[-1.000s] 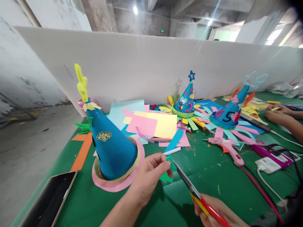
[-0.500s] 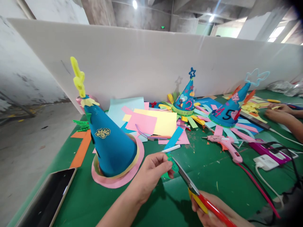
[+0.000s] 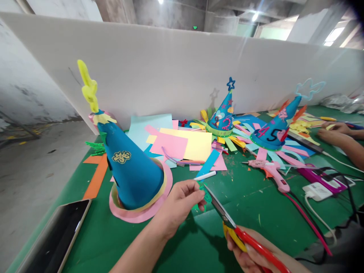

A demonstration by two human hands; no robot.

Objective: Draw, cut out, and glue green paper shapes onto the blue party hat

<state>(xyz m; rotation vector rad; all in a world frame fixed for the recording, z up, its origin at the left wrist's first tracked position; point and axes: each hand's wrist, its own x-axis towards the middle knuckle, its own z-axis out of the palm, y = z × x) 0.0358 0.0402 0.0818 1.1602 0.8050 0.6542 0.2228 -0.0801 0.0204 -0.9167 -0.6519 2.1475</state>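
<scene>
Green paper, a small cut-out piece (image 3: 205,194), sat pinched between the thumb and fingertips of the left hand (image 3: 178,204), held just above the green table (image 3: 256,204). The scissors (image 3: 227,220), gripped in the right hand (image 3: 250,254) by their red and yellow handles, ran long-axis up and left toward the piece, tips at its right edge. The blades looked nearly closed, though the view blurred there. A blue cone hat (image 3: 131,170) stood just left.

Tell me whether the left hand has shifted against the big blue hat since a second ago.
No. The left hand keeps the same spot right of the big blue hat; only the camera moved.
</scene>
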